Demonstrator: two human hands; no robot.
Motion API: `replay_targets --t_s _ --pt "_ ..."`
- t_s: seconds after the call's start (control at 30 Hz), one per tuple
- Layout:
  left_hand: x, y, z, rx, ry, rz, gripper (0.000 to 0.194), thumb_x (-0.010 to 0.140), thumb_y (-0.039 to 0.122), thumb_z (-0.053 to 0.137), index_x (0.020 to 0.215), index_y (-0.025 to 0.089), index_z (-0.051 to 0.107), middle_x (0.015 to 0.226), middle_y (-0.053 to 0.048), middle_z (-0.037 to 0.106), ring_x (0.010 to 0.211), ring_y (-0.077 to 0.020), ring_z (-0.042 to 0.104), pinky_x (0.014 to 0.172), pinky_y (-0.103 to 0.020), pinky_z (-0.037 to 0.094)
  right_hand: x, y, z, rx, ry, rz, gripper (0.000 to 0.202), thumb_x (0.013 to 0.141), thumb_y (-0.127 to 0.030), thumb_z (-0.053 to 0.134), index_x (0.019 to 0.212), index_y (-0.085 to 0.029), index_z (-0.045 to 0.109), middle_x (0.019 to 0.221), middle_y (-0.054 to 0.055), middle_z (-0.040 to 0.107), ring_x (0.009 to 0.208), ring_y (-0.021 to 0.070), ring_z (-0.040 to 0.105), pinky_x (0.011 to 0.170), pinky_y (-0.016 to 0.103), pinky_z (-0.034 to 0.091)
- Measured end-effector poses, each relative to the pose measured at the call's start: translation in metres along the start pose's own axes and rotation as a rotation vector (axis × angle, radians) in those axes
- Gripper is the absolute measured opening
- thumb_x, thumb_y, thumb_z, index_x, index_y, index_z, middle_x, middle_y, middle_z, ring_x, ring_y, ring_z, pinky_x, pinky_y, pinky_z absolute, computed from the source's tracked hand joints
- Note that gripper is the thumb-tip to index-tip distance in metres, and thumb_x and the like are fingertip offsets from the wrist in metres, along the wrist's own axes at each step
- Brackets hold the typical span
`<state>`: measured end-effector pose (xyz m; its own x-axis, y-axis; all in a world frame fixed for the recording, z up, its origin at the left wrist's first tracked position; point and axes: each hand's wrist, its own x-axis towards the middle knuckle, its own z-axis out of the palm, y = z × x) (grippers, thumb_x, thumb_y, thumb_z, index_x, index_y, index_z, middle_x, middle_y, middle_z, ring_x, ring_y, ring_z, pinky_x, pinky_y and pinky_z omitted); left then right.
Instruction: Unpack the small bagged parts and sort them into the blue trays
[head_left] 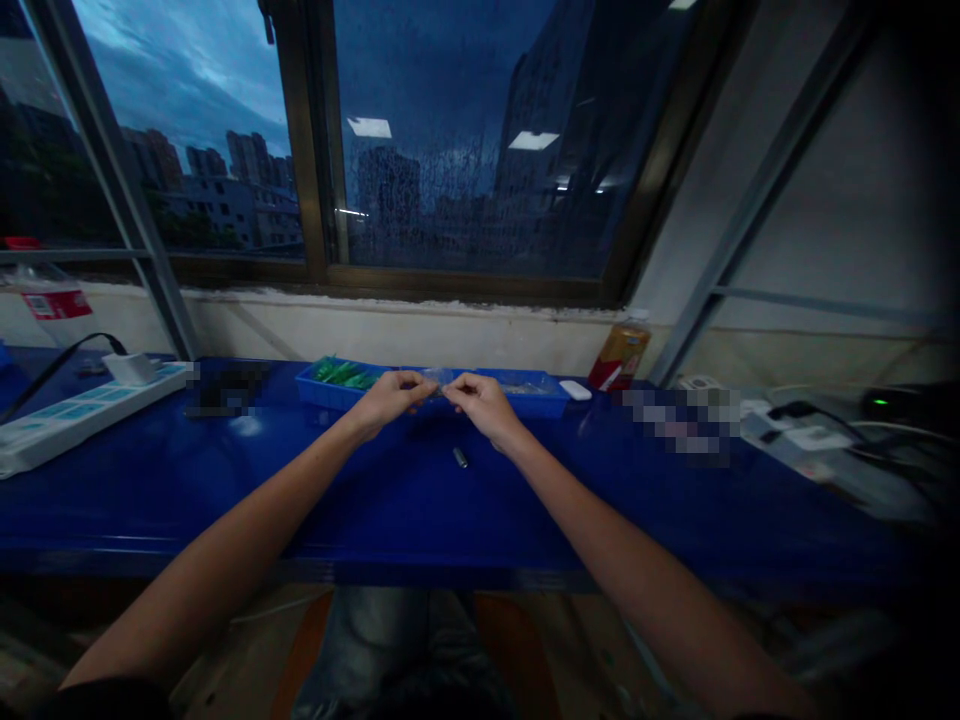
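Note:
Both arms reach forward over the blue table, with the hands close together in front of the blue bins. My left hand point(394, 397) is closed in a pinch at the edge of a small, crinkled clear plastic bag point(437, 377). On its other side, the fingers of my right hand point(480, 402) are also pinched on the plastic. Whether anything is inside it is too small to tell. Below the hands, a short metallic cylinder point(460, 458) lies on the table. Behind my left hand, a blue bin point(322, 395) holds green pieces point(343, 373); another blue bin point(544, 405) holds clear plastic.
A white power strip point(90, 415) with a plugged-in adapter lies at left, near a dark object point(225, 390). At back right are a white case point(576, 390) and an amber drink bottle point(621, 355). Cables and another power strip point(810, 440) lie far right. A window stands behind.

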<state>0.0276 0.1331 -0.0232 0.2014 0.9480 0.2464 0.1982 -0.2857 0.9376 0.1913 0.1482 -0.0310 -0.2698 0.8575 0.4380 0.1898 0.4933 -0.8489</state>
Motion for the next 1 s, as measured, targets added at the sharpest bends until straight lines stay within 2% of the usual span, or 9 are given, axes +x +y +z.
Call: replay_targets --t_s 0.1,0.27,0.47,0.67,0.8,1.0 --pt "-0.001 0.002 -0.004 0.051 -0.052 -0.007 0.025 0.07 0.04 0.059 0.068 0.015 0.06 0.061 0.0 0.054 0.056 -0.0086 0.046 0.053 -0.021 0.035 0.0 -0.001 -0.003 0.047 -0.026 0.08 0.02 0.069 -0.034 0.057 0.06 -0.016 0.054 0.055 -0.003 0.05 0.05 0.0077 0.045 0.049 0.021 0.032" --pt "-0.001 0.004 -0.007 0.071 -0.044 -0.035 0.024 0.072 0.037 0.056 0.069 0.013 0.06 0.06 -0.001 0.054 0.054 -0.0085 0.046 0.052 -0.021 0.034 0.004 0.006 0.0 0.119 -0.077 0.184 0.024 0.072 -0.038 0.052 0.064 -0.016 0.056 0.057 -0.001 0.053 0.049 0.0072 0.047 0.045 0.02 0.029" --pt "0.001 0.001 -0.006 0.029 -0.019 -0.019 0.023 0.073 0.036 0.056 0.068 0.013 0.057 0.061 0.0 0.053 0.052 -0.0068 0.044 0.052 -0.02 0.034 0.003 0.006 -0.002 0.106 -0.1 0.194 0.018 0.07 -0.034 0.056 0.068 -0.016 0.058 0.059 -0.001 0.055 0.05 0.0074 0.048 0.046 0.02 0.031" --pt "0.002 0.0 -0.006 0.021 -0.016 0.016 0.027 0.072 0.039 0.058 0.066 0.013 0.056 0.061 0.001 0.053 0.05 -0.0064 0.043 0.05 -0.02 0.033 -0.001 -0.003 -0.001 0.109 -0.072 0.134 0.014 0.067 -0.029 0.057 0.064 -0.015 0.058 0.057 -0.002 0.053 0.051 0.0075 0.047 0.049 0.021 0.034" --pt "0.002 0.0 -0.005 0.04 0.01 -0.004 0.028 0.072 0.04 0.058 0.063 0.014 0.054 0.059 0.001 0.053 0.048 -0.0063 0.043 0.048 -0.02 0.032 -0.002 -0.004 0.0 0.104 -0.052 0.13 0.015 0.066 -0.031 0.057 0.065 -0.015 0.057 0.057 -0.002 0.053 0.052 0.0076 0.047 0.05 0.021 0.035" --pt "0.002 0.001 -0.005 0.03 0.001 0.052 0.023 0.073 0.035 0.058 0.069 0.013 0.054 0.061 0.001 0.054 0.05 -0.0064 0.046 0.05 -0.019 0.035 -0.002 -0.002 0.002 0.075 -0.076 0.12 0.019 0.065 -0.034 0.058 0.068 -0.015 0.056 0.058 -0.003 0.052 0.053 0.0082 0.046 0.051 0.022 0.036"
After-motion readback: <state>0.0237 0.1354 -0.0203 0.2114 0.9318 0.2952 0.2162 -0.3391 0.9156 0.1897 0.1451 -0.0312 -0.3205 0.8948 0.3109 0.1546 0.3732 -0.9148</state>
